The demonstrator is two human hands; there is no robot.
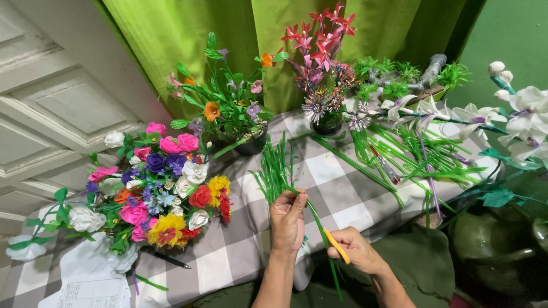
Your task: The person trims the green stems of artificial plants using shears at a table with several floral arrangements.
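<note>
At the near edge of the checked tablecloth [342,199], seen from the head camera, the left hand [287,219] is closed around a bundle of thin green strips [277,171], whose tips fan upward toward twelve o'clock over the cloth. At four o'clock from it, close by, the right hand [358,250] grips yellow-handled scissors [337,245]; the blades are hidden among the green stems, so whether they are parted is hard to tell. One long strip trails down past the cloth's edge toward six o'clock.

At nine o'clock from the hands, well apart, lies a mixed bouquet of pink, red, yellow and white paper flowers [165,194], with a dark pen [168,259] just below it and a white sheet of paper [94,291] at the bottom left corner. At eleven o'clock stands a dark pot of orange and purple blooms [234,114]; at one o'clock a vase of red star-shaped flowers [322,51]. Loose green stems [411,154] sprawl at two o'clock, and white flowers [525,114] crowd the right edge.

Between the bouquet and the loose stems, the cloth just ahead of the hands is bare, giving free room; green curtains [171,34] close off the far side
</note>
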